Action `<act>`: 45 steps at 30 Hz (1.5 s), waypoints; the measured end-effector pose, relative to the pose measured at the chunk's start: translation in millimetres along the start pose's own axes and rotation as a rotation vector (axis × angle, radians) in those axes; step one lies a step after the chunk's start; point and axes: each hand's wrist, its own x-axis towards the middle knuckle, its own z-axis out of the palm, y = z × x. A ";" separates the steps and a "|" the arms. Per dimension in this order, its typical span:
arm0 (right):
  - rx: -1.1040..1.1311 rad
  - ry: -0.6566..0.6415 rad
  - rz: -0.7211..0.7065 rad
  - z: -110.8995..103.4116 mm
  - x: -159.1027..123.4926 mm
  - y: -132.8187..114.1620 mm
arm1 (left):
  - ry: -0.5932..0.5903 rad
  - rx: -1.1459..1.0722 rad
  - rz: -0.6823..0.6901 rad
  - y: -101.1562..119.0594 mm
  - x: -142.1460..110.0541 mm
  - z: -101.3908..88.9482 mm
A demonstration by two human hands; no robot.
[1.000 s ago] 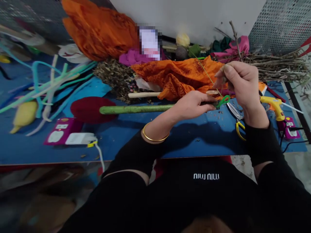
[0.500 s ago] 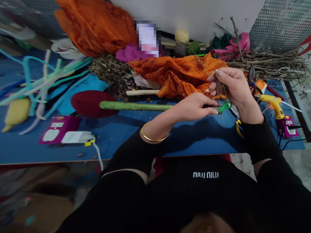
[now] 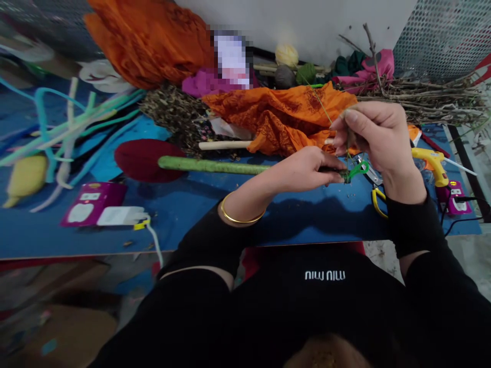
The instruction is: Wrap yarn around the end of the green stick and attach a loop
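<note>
My left hand (image 3: 303, 168), with a gold bangle at the wrist, is closed on the right end of a green-wrapped stick (image 3: 215, 166). A dark red oval piece (image 3: 140, 160) lies by the stick's far left end. Past my left fingertips, a bright green loop (image 3: 361, 167) sticks out beside dark winding at the stick's tip. My right hand (image 3: 378, 130) is raised just above this end, thumb and fingers pinched on thin green yarn (image 3: 324, 108). The yarn runs from the stick's tip to my fingers and on toward a green yarn ball (image 3: 306, 75).
Orange cloth (image 3: 284, 115) and dry twigs (image 3: 429, 99) lie behind my hands. To the right are yellow-handled scissors (image 3: 379, 203), a yellow glue gun (image 3: 431, 161) and a purple power box (image 3: 456, 200). Leftward are coloured foam strips (image 3: 69, 133) and another purple box (image 3: 92, 204).
My right hand has shifted slightly right and turned, still pinching the yarn. The green loop now shows more plainly at the stick's end. My left hand has barely moved.
</note>
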 end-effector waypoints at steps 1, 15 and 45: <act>-0.012 0.005 0.002 -4.5 6.4 4.7 | 0.013 0.020 -0.001 3.6 -2.0 -0.8; 0.077 -0.025 0.297 -32.8 30.7 26.1 | 0.239 0.165 0.141 15.1 -14.2 2.2; -0.741 -0.177 -0.627 -9.3 -24.5 -20.3 | 0.751 0.450 0.165 4.8 -16.0 -32.0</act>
